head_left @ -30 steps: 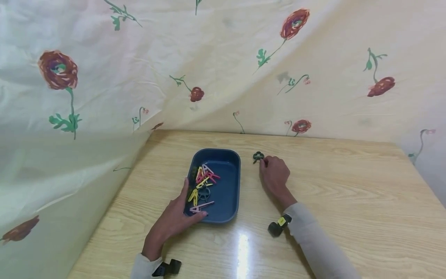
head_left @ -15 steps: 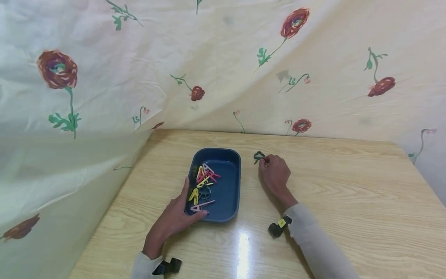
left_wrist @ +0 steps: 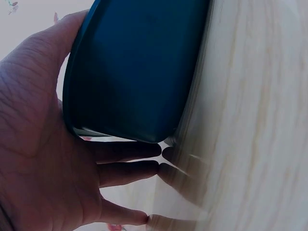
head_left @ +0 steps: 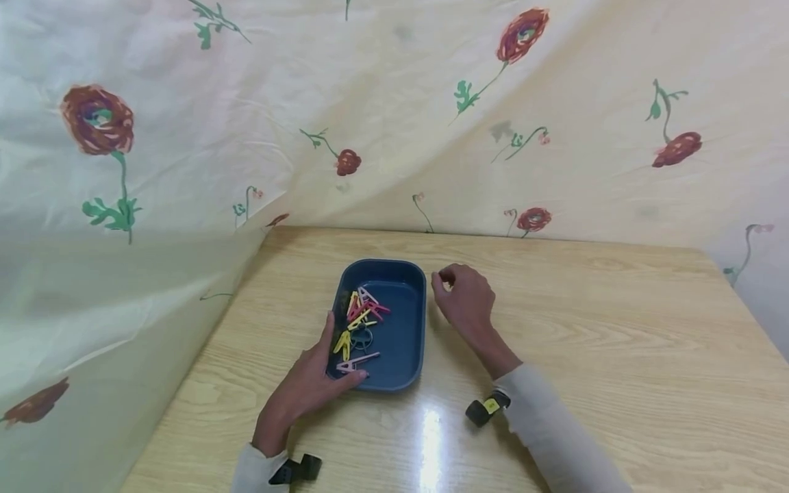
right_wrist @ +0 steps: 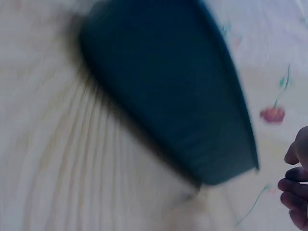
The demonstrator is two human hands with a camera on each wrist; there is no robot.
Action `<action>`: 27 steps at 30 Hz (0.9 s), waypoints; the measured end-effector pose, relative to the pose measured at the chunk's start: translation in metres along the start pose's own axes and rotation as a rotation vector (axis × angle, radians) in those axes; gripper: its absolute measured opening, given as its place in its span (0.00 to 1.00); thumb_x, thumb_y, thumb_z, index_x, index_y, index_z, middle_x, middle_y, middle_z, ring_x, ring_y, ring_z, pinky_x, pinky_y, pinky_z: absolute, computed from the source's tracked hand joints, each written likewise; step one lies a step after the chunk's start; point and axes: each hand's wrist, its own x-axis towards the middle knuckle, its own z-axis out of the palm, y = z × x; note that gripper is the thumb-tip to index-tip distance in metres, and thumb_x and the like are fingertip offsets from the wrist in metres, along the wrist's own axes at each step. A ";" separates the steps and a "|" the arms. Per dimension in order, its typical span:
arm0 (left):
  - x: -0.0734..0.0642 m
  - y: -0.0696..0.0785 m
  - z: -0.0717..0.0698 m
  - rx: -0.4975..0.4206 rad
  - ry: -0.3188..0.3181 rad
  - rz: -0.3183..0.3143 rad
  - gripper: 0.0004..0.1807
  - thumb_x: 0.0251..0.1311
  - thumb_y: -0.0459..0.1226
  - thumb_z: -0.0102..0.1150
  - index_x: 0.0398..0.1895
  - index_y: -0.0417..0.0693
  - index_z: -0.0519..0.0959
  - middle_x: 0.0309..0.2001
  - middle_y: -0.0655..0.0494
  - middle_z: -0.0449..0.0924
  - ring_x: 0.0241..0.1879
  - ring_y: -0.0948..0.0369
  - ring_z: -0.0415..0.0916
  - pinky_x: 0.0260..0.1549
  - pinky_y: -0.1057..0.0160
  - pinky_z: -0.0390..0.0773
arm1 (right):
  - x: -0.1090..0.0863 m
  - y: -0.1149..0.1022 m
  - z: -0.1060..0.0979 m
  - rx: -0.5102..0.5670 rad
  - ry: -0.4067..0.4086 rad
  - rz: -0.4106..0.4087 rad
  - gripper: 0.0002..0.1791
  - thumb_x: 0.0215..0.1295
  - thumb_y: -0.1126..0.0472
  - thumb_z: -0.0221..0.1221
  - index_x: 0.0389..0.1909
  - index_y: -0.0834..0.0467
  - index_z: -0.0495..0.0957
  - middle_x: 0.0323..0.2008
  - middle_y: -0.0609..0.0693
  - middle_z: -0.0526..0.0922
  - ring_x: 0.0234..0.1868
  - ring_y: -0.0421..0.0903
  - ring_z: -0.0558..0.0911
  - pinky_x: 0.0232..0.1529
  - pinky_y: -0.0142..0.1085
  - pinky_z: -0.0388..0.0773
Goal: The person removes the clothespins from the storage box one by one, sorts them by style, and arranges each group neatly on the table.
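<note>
A blue rectangular tray point(head_left: 413, 380) stands on the wooden table. In its left half lie several clothespins, among them a yellow clothespin point(head_left: 343, 345), a pink clothespin point(head_left: 357, 364) and a red clothespin point(head_left: 377, 309), beside a dark round ring-shaped clip point(head_left: 361, 337). My left hand point(head_left: 308, 380) rests against the tray's near left corner. Its thumb lies over the rim, and the left wrist view shows straight fingers point(left_wrist: 127, 173) beneath the tray. Just right of the tray, my right hand point(head_left: 466, 301) has curled fingers pinched on a dark green clip, now hidden by the hand.
The light wooden table point(head_left: 616, 342) extends to the right of both hands. Flower-printed cloth point(head_left: 394, 137) hangs along the back and left. A small black camera point(head_left: 477, 413) is strapped to the right wrist.
My right hand has moved left toward the tray. The dark green clip that lay at its fingertips is gone from view. The left hand and tray stay in place.
</note>
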 end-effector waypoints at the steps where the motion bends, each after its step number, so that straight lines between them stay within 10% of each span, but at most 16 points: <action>1: 0.000 0.000 0.000 -0.002 0.002 0.002 0.65 0.53 0.62 0.68 0.81 0.59 0.32 0.72 0.40 0.61 0.66 0.44 0.65 0.60 0.39 0.67 | -0.001 -0.007 -0.002 -0.001 -0.025 -0.012 0.12 0.66 0.53 0.62 0.34 0.57 0.87 0.31 0.51 0.86 0.32 0.49 0.82 0.25 0.45 0.77; 11: 0.001 0.001 -0.001 0.011 0.003 -0.021 0.64 0.55 0.60 0.68 0.81 0.60 0.33 0.73 0.42 0.60 0.64 0.44 0.66 0.60 0.39 0.66 | -0.011 -0.072 -0.005 0.006 -0.426 -0.130 0.13 0.66 0.49 0.64 0.34 0.55 0.87 0.26 0.44 0.83 0.22 0.39 0.76 0.22 0.33 0.73; 27: 0.002 -0.003 -0.001 0.041 0.015 0.041 0.62 0.57 0.59 0.67 0.81 0.56 0.34 0.69 0.41 0.66 0.57 0.49 0.72 0.54 0.42 0.70 | -0.038 -0.095 0.033 -0.156 -0.726 -0.169 0.23 0.64 0.44 0.65 0.15 0.53 0.78 0.12 0.44 0.73 0.16 0.43 0.73 0.18 0.35 0.67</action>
